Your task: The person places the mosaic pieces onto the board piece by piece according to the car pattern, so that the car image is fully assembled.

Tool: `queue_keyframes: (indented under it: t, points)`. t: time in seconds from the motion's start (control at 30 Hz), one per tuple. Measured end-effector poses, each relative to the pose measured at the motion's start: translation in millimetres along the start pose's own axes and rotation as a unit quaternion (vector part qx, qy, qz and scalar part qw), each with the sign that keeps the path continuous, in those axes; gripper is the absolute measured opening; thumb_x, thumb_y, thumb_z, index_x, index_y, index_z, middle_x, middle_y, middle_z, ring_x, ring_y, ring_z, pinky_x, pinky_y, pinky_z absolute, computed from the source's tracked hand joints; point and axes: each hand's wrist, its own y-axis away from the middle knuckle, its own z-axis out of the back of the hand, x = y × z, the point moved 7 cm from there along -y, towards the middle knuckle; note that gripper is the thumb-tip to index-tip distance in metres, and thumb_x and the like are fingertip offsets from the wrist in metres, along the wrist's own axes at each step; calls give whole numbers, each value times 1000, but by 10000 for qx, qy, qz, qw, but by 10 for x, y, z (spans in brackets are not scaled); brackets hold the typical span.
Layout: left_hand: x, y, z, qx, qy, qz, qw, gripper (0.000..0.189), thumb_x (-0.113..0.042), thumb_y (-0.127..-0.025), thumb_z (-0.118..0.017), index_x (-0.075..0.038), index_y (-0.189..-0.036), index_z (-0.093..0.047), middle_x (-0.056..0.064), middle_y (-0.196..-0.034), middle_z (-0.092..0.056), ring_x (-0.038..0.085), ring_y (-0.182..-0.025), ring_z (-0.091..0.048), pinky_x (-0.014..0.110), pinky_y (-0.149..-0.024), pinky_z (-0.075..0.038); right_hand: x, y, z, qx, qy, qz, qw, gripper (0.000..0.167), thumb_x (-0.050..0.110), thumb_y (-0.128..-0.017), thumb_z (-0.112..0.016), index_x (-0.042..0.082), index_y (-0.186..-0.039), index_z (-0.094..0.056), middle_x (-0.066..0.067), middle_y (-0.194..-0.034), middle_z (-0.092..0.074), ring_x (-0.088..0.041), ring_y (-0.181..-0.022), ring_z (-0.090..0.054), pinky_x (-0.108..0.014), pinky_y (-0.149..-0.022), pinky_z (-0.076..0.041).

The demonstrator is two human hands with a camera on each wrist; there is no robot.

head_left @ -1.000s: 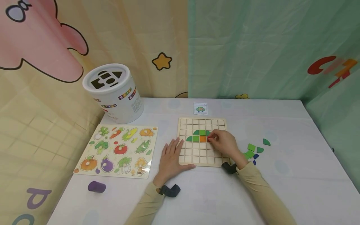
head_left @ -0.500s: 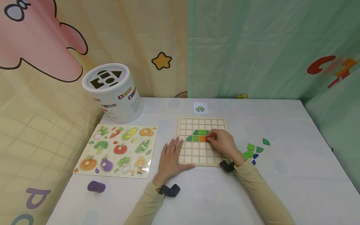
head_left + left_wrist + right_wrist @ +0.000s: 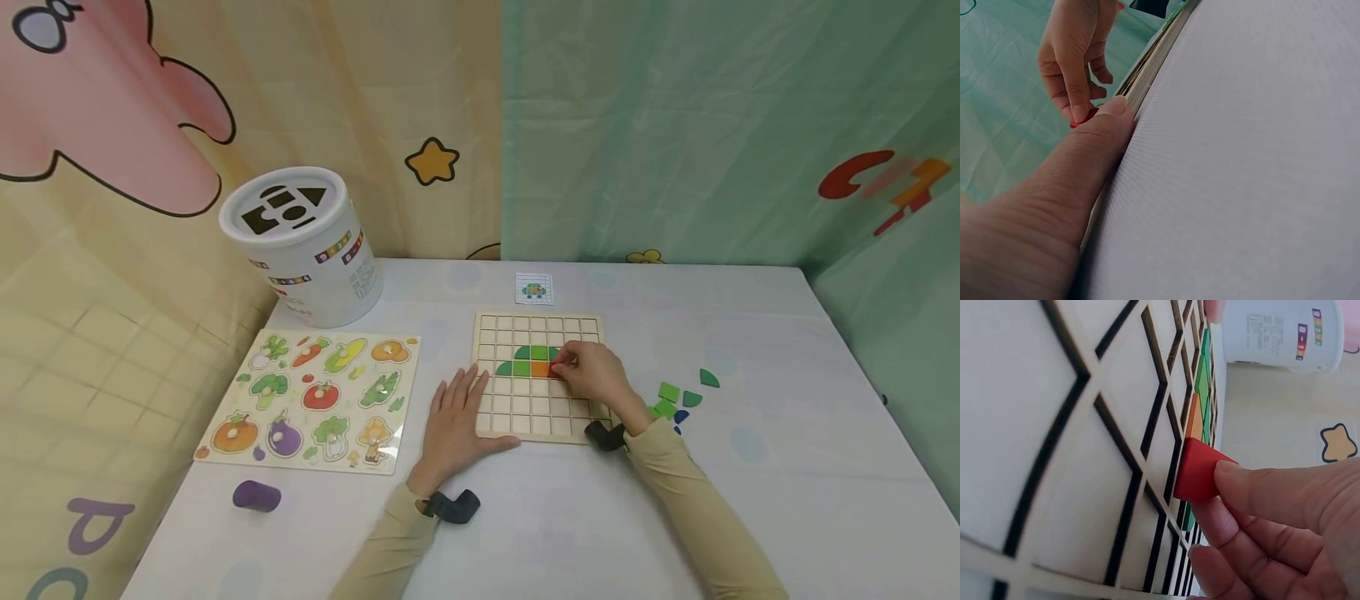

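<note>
A wooden grid board (image 3: 521, 408) lies at the middle of the table in the head view. My left hand (image 3: 453, 437) rests along its left edge, fingers straight and thumb stretched toward the front edge. Between thumb and fingertips my right hand (image 3: 598, 375) pinches a red square tile (image 3: 1200, 472). That tile is tilted, its lower edge at the cell right of the orange tile (image 3: 540, 369). Green square tiles (image 3: 539, 352) and dark green quarter-round tiles (image 3: 505, 368) sit in nearby cells. My right fingers partly hide the cells on that side.
Loose green squares (image 3: 670, 392), dark green quarter-rounds (image 3: 709, 378) and blue pieces (image 3: 681, 416) lie right of the board. A small pattern card (image 3: 534, 289) lies behind it. Leftward are a vegetable puzzle (image 3: 303, 400), a white bucket (image 3: 315, 267) and a purple cylinder (image 3: 257, 497).
My right hand has shifted slightly left, bringing the red tile up against the orange tile's right side. My left hand has stayed on the board's edge.
</note>
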Motion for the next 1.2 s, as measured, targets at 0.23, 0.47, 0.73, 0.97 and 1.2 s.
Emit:
queue_keyframes:
  t: [0.23, 0.47, 0.73, 0.97, 1.2]
  points:
    - [7, 2, -6, 5, -10, 5, 10000, 111, -79, -69, -57, -11, -151, -25, 7, -156, -18, 24, -143, -8, 43, -114, -4, -37, -25, -9, 207, 123, 26, 9997, 7, 16, -88, -69, 10, -86, -68, -1, -80, -64, -16, -66, -53, -32, -58, -44]
    - [6, 3, -2, 14, 56, 22, 10000, 111, -79, -69, -57, -11, -151, -25, 7, -156, -19, 24, -143, -8, 44, -113, -5, -8, -29, 19, 29, 196, 44, 9998, 8, 18, -85, -72, 10, -82, -72, 0, -77, -66, -17, -67, -57, -34, -58, -46]
    - [9, 4, -1, -16, 72, 6, 10000, 111, -78, -69, -58, -10, -151, -26, 7, -156, -19, 24, -143, -9, 44, -114, -5, -3, -34, 24, -32, 423, -96, 9991, 13, 20, -84, -73, 9, -76, -73, 1, -70, -66, -16, -63, -57, -33, -55, -46]
    - [5, 1, 1, -22, 58, -16, 10000, 111, -79, -69, -58, -10, -151, -25, 8, -156, -19, 25, -143, -10, 44, -113, -5, -29, 8, 22, 66, 410, -33, 9991, 11, 18, -84, -72, 7, -85, -76, -2, -78, -68, -17, -68, -57, -34, -60, -47]
    - [-2, -1, 0, 16, 89, 35, 10000, 111, -79, -69, -58, -12, -151, -24, 7, -156, -17, 25, -143, -8, 44, -113, -4, -67, 200, 69, 329, 188, 585, 9976, 20, 14, -86, -69, 2, -101, -73, 0, -77, -60, -17, -69, -48, -30, -59, -41]
